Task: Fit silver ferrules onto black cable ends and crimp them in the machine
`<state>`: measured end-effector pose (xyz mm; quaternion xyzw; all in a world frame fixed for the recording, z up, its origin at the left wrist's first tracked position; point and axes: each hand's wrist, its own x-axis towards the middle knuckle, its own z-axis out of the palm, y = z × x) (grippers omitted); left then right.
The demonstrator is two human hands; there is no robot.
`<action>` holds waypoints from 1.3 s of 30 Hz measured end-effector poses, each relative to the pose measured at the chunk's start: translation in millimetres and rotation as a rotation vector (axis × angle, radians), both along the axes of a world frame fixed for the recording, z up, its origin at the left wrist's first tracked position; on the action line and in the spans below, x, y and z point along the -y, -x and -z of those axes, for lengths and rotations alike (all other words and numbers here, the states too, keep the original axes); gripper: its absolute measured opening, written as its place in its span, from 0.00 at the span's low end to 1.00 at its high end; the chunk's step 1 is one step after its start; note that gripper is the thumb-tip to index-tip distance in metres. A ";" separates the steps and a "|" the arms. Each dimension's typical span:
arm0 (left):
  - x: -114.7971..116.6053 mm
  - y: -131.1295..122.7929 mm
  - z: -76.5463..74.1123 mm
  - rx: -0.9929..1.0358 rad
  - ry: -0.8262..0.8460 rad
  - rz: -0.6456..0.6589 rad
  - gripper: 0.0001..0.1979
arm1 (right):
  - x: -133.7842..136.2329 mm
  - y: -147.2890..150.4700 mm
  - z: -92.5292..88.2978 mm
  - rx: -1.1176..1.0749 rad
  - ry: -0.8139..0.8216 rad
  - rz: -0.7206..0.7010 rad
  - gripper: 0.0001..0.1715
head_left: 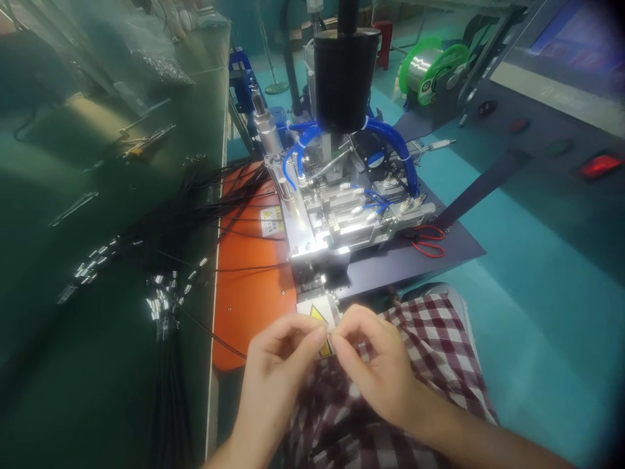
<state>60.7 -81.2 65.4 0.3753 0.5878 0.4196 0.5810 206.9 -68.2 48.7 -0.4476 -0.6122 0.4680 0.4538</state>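
Observation:
My left hand and my right hand meet over my lap, thumb and forefinger pinched on each. A tiny piece sits between the fingertips; its kind is too small to tell. One thin black cable runs from the left table to the edge of my left hand, where the fingers hide its end. Just behind the fingertips is a yellow warning label on the front of a metal machine with blue air hoses.
Bundled black cables with silvery metal ends lie on the dark green table. More cables cross the orange plate. A green spool stands behind, a control box with a red-lit switch at right. Red wire loops lie beside the machine.

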 end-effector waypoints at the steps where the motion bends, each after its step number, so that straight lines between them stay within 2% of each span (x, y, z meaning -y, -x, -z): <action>1: 0.1 0.2 0.5 0.008 0.010 -0.018 0.08 | 0.5 1.2 -0.7 -0.015 0.050 0.004 0.11; 4: -0.1 1.0 1.3 0.033 0.035 -0.052 0.09 | 2.2 5.4 -3.2 -0.081 0.226 0.015 0.12; 6: -0.3 1.5 1.4 0.045 0.042 -0.053 0.09 | 2.9 7.4 -4.1 -0.109 0.280 0.019 0.12; 8: -0.7 1.8 1.1 0.052 0.045 -0.049 0.09 | 2.7 7.9 -4.0 -0.093 0.236 0.034 0.12; 12: -3.1 1.6 -0.9 0.071 0.073 -0.050 0.10 | -0.7 5.5 -2.8 0.041 -0.049 0.055 0.11; 14: -4.7 1.2 -3.0 0.081 0.066 -0.058 0.11 | -2.7 4.3 -3.0 0.068 -0.108 0.051 0.10; 20: -7.2 -0.4 -10.8 0.127 0.076 -0.097 0.11 | -4.1 5.8 -6.2 -0.056 0.084 -0.003 0.11; 23: -7.1 -0.5 -11.3 0.113 0.081 -0.104 0.12 | -4.2 5.9 -7.1 -0.048 0.094 -0.004 0.11; 27: -6.5 0.5 -6.2 0.025 0.040 -0.080 0.11 | -5.4 2.8 -6.4 0.029 -0.010 0.005 0.12; 31: -5.0 -0.1 -2.2 -0.019 0.052 -0.077 0.13 | -3.5 4.3 -1.6 0.217 -0.291 0.028 0.11; 32: -4.5 -0.6 -2.2 -0.025 0.047 -0.085 0.13 | -2.7 5.9 0.0 0.235 -0.320 0.037 0.11; 34: -3.5 -1.5 -3.1 -0.045 0.033 -0.103 0.13 | -1.8 9.4 3.0 0.174 -0.216 0.056 0.12; 36: -2.7 -2.0 -4.4 -0.075 0.010 -0.115 0.12 | -2.4 10.5 4.6 0.056 -0.007 0.034 0.13; 39: -2.3 -1.6 -5.4 -0.123 -0.023 -0.098 0.11 | -6.2 4.5 3.2 -0.024 0.177 -0.035 0.07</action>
